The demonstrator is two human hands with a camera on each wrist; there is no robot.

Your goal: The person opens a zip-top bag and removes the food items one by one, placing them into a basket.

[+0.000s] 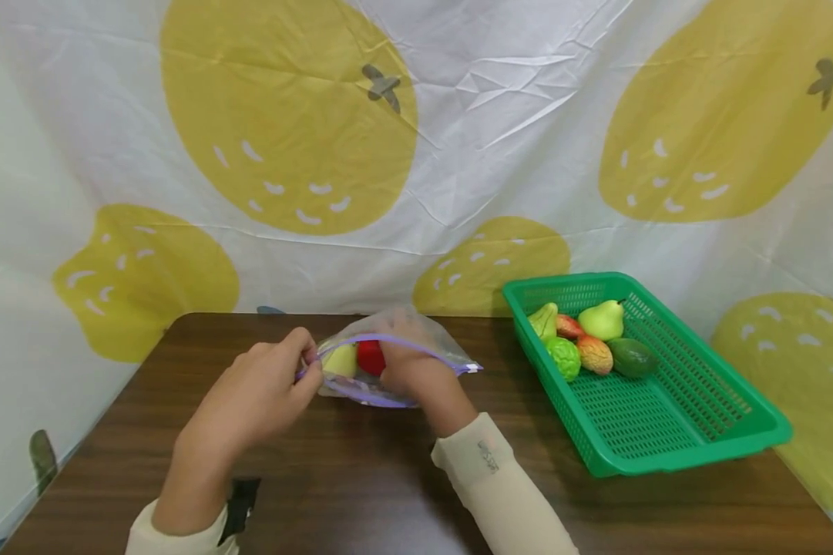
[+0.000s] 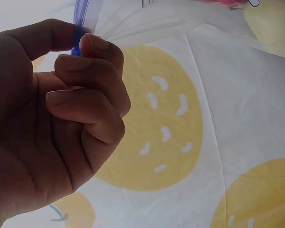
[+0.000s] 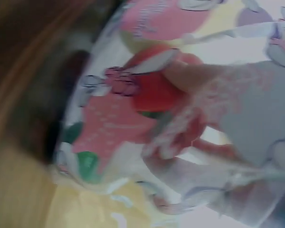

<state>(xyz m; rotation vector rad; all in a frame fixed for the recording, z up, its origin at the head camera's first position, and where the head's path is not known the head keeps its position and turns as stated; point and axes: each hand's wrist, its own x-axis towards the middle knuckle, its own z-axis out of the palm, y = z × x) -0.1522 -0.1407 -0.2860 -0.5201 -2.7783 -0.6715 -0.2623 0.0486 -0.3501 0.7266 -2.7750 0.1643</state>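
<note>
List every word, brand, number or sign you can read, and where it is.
None reads clearly.
Right sleeve: small lettering, too blurred to read.
Zip bag: lettering blurred in the right wrist view; marks cut off in the left wrist view.

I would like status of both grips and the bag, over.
Left grip pinching bag at its rim. Right grip inside, touching red item; hold unclear. Bag's mouth open. No obstruction visible.

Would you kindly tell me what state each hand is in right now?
Left hand: closed, pinching the edge of the purple-rimmed bag.
Right hand: inside the bag, at the red item; whether it grips cannot be told.
</note>
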